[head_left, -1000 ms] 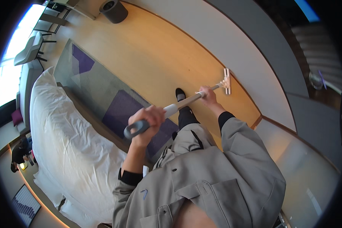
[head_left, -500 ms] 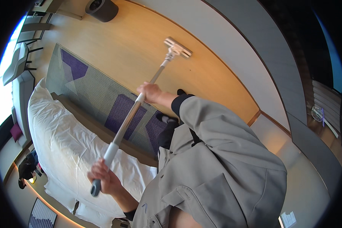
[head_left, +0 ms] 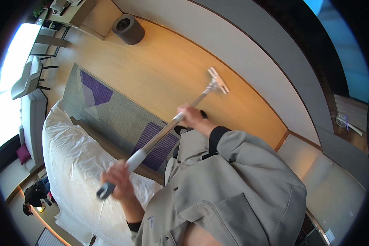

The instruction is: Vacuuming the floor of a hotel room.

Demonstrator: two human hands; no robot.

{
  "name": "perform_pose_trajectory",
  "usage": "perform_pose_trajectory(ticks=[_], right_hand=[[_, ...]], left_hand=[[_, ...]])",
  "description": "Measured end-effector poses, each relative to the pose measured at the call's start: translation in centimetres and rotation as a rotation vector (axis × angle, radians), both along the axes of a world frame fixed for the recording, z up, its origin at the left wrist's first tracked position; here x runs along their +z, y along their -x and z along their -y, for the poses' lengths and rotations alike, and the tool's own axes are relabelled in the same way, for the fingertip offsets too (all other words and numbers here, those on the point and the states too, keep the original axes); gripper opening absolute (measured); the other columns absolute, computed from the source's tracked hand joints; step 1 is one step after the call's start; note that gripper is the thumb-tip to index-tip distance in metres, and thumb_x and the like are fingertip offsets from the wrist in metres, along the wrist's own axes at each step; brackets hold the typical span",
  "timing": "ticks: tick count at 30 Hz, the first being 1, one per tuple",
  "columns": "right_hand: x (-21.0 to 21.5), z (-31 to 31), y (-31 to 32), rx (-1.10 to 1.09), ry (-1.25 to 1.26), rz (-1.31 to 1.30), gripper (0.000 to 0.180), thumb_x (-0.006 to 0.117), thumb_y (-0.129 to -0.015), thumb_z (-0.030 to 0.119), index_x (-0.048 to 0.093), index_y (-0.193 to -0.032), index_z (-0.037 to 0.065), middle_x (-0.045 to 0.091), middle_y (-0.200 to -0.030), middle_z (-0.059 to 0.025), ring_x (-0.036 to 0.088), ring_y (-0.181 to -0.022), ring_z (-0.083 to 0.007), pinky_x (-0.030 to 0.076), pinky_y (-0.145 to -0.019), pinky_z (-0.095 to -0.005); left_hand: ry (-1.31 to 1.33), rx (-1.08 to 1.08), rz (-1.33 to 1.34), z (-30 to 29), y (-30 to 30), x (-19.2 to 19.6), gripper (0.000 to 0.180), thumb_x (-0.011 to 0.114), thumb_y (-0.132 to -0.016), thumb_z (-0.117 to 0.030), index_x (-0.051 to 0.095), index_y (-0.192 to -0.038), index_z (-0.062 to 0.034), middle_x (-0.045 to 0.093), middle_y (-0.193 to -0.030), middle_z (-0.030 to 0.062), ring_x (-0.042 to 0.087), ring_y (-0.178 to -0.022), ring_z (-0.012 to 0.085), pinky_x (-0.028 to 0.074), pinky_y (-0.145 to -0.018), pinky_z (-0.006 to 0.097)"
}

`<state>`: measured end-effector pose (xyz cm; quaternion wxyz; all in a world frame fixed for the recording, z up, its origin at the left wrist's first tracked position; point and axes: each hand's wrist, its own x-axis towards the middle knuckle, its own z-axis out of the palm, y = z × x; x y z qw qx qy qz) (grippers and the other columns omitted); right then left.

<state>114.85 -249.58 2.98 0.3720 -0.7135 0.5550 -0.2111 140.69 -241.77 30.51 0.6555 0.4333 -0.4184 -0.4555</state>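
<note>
Hands locked on the mop pole [head_left: 160,135]: left hand [head_left: 118,179] lower left, right hand [head_left: 191,116] mid-frame, mop head [head_left: 218,80] seemingly touching wood floor [head_left: 160,69].

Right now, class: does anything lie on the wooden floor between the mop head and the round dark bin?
Nothing visible does. The mop head rests on bare wooden floor, and the stretch toward the bin shows only boards; the rug lies off to one side.
</note>
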Motion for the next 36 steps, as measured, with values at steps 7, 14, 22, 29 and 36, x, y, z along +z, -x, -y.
perform_pose_trajectory(ticks=[7,14,22,29,36], right_hand=[[-5.8,9.3,8.5,-0.353,0.004,-0.046,0.019,0.071,-0.073,0.017,0.054,-0.073,0.009,0.060,-0.075,-0.0126,0.058,-0.079,-0.0359,0.046,-0.068,-0.0459],[-6.0,26.3,-2.4,-0.557,0.104,-0.112,0.029,0.078,-0.074,0.022,0.053,-0.071,0.007,0.059,-0.070,-0.0118,0.057,-0.073,-0.0339,0.045,-0.066,-0.0437],[-1.5,46.9,-21.6,-0.195,0.047,0.140,0.010,0.064,-0.075,0.016,0.056,-0.075,0.010,0.063,-0.080,-0.0090,0.058,-0.085,-0.0325,0.047,-0.072,-0.0436],[-2.0,53.1,-33.5,0.158,-0.104,0.001,0.007,0.063,-0.076,0.019,0.063,-0.080,0.014,0.066,-0.086,-0.0074,0.061,-0.095,-0.0303,0.053,-0.076,-0.0428],[0.9,49.4,-42.4,0.064,-0.125,0.086,0.009,0.066,-0.071,0.018,0.060,-0.077,0.015,0.064,-0.081,-0.0073,0.062,-0.091,-0.0301,0.052,-0.071,-0.0448]], left_hand=[[-0.029,-0.568,-0.108,20.2,5.8,-8.2,0.020,0.066,-0.069,0.000,0.048,-0.073,-0.0086,0.052,-0.064,0.0050,0.052,-0.065,0.0218,0.047,-0.080,0.044],[0.018,-0.710,-0.098,41.0,-2.0,-4.7,0.018,0.062,-0.068,0.001,0.048,-0.073,-0.0086,0.054,-0.064,0.0054,0.052,-0.063,0.0207,0.046,-0.074,0.041],[0.086,-0.287,0.085,50.1,-18.2,1.4,0.023,0.068,-0.072,-0.008,0.045,-0.075,-0.0099,0.051,-0.064,0.0054,0.052,-0.064,0.0203,0.044,-0.077,0.042],[-0.054,0.066,0.165,48.5,-28.0,1.4,0.023,0.065,-0.074,-0.011,0.042,-0.073,-0.0097,0.047,-0.064,0.0046,0.048,-0.067,0.0201,0.043,-0.087,0.045],[-0.156,-0.077,0.339,52.1,-37.5,6.3,0.027,0.064,-0.079,-0.014,0.040,-0.069,-0.0080,0.047,-0.060,0.0073,0.050,-0.060,0.0213,0.046,-0.078,0.044]])
